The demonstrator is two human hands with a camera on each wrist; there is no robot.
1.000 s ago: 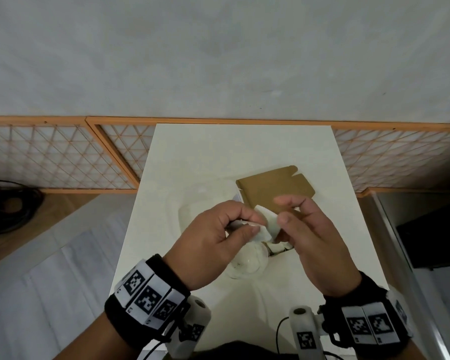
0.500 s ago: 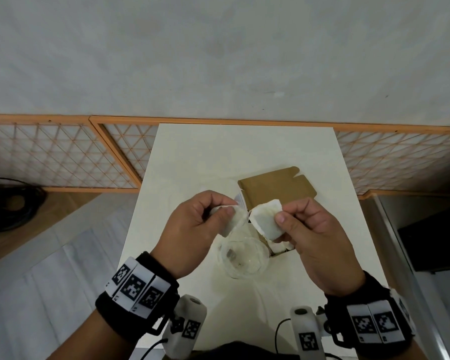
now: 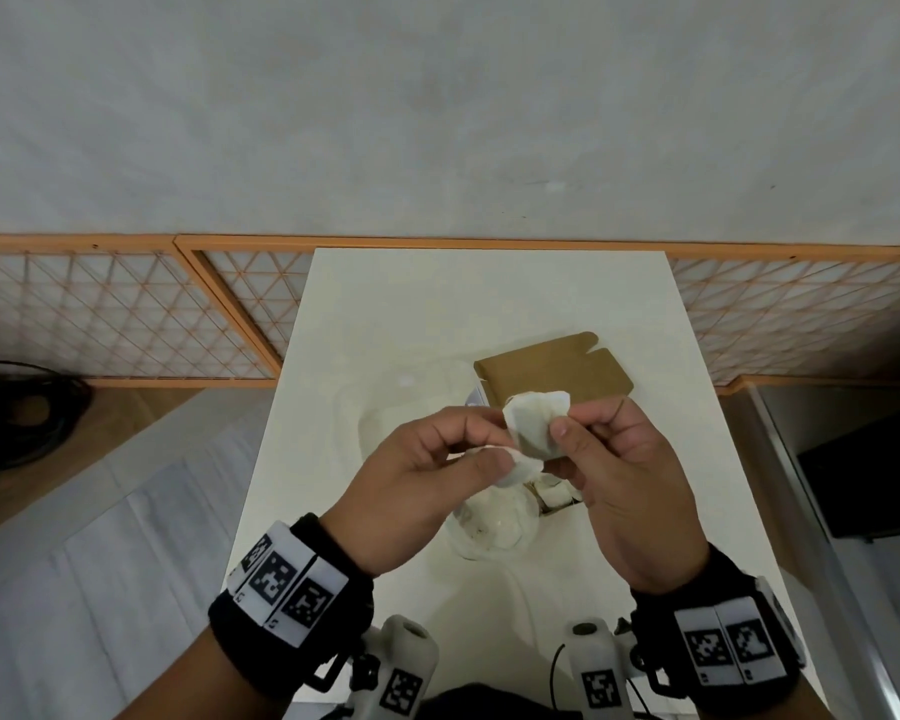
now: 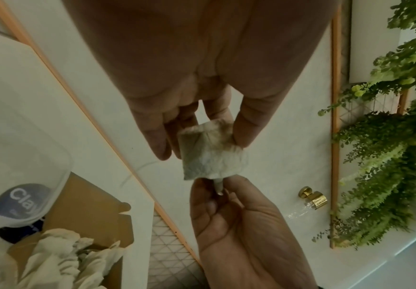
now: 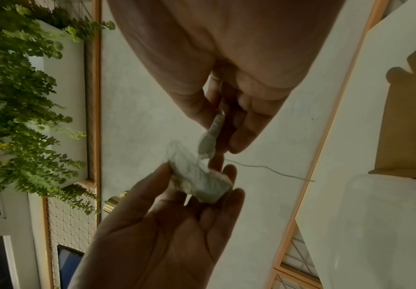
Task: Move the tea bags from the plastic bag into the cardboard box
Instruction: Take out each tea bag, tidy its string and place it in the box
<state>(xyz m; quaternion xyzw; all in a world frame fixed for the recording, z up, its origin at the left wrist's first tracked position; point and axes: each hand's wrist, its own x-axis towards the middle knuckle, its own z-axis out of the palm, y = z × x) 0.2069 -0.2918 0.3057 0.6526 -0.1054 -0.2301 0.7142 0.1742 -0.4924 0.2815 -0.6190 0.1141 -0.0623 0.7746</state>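
Above the white table, my left hand (image 3: 497,443) pinches a crumpled white tea bag (image 3: 520,467) between thumb and fingers. My right hand (image 3: 567,423) pinches a second tea bag (image 3: 533,423) just above it, and the two bags touch. The left wrist view shows my left hand's (image 4: 202,146) tea bag (image 4: 209,154) broadside. In the right wrist view, my right hand's (image 5: 219,144) tea bag (image 5: 209,140) is edge-on, with a thin string (image 5: 263,168) trailing. A clear plastic bag (image 3: 494,532) lies under the hands. The brown cardboard box (image 3: 552,376) stands open behind, with tea bags (image 4: 66,254) inside.
The white table (image 3: 437,304) is narrow, with floor dropping off on both sides. An orange lattice fence (image 3: 126,324) runs behind it. Dark cables (image 3: 17,407) lie on the floor at the left, and green plants (image 4: 387,146) hang on the wall.
The hands pulled apart half a second ago, each with a tea bag. The left hand has since moved right, and the two bags meet again.
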